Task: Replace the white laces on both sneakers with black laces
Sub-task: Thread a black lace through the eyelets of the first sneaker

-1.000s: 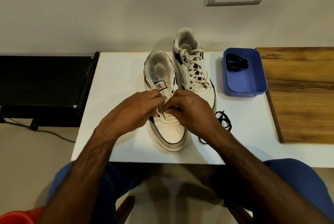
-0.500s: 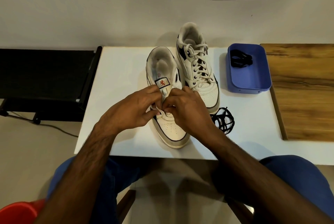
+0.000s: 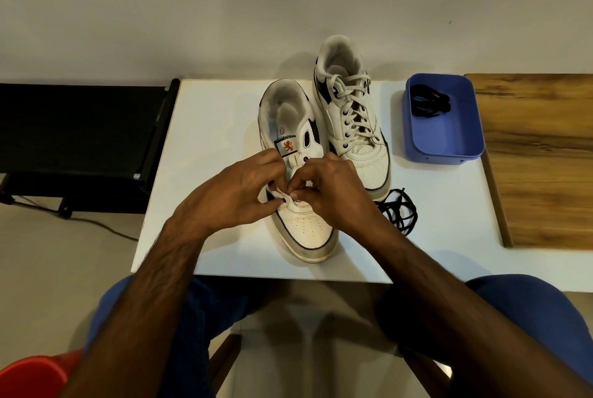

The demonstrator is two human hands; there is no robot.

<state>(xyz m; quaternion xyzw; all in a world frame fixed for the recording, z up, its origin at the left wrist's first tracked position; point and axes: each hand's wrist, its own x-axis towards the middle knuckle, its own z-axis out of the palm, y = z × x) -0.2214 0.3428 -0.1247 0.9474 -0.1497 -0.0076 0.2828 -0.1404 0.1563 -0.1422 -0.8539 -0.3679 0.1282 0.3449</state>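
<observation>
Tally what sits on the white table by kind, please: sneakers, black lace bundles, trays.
Sneakers: 2, the near sneaker under both hands, the far sneaker still white-laced
Black lace bundles: 2, one in the blue tray, one loose
Blue tray: 1
Total: 5

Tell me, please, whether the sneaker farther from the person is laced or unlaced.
Laced. The far sneaker has its white lace crossing between the eyelets up to the collar, and neither hand touches it.
</observation>
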